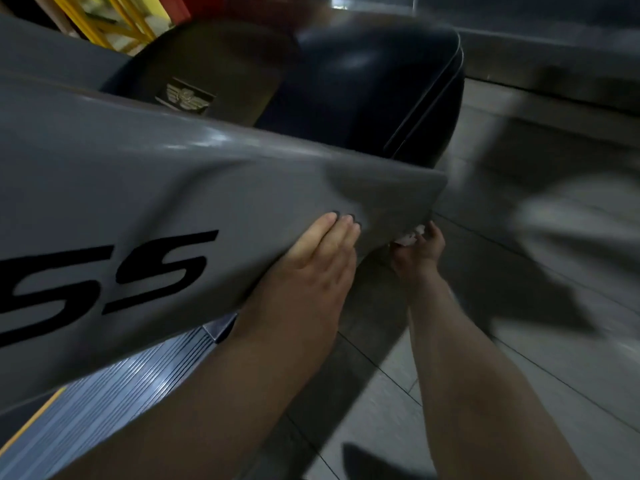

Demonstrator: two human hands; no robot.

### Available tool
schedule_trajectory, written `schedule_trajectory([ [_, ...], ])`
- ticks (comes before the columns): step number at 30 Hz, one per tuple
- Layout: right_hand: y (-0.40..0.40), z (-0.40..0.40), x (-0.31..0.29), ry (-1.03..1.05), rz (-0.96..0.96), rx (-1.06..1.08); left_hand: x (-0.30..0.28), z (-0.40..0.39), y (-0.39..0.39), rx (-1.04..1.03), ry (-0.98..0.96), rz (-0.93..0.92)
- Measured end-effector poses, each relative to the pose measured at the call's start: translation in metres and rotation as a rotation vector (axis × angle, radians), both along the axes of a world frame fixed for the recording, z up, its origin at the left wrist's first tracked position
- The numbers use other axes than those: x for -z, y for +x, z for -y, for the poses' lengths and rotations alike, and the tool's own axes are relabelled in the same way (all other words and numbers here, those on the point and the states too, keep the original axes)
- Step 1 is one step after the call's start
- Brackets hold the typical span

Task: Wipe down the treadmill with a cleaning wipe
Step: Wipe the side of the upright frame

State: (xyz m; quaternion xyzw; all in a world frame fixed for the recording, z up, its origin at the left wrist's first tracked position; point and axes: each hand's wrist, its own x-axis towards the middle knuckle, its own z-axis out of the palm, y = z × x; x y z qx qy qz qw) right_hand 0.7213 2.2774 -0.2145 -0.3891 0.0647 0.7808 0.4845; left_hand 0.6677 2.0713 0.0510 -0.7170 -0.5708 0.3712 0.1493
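A grey treadmill upright [166,188] with black letters crosses the view from the left. My left hand [311,258] lies flat against its lower edge, fingers straight. My right hand [420,247] reaches under the upright's bottom end and pinches a white cleaning wipe [412,235], of which only a small crumpled part shows. The dark motor cover [363,84] of the treadmill sits beyond the upright.
A ribbed grey side rail [114,386] with a yellow stripe runs below the upright at the lower left. Tiled floor [519,341] spreads to the right. A yellow frame [104,19] stands at the upper left. The picture is blurred by motion.
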Motion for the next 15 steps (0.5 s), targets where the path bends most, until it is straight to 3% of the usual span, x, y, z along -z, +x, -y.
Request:
schedule_trajectory([
  [6, 0.005, 0.039, -0.043, -0.025, -0.077, -0.081, -0.004, 0.002, 0.004, -0.07, 0.086, 0.124],
  [11, 0.011, 0.09, -0.105, -0.055, 0.003, -0.214, -0.021, -0.003, 0.014, -0.238, 0.015, 0.295],
  [15, 0.039, 0.127, -0.174, -0.007, -0.086, -0.257, -0.039, -0.004, 0.016, -0.304, -0.065, 0.41],
])
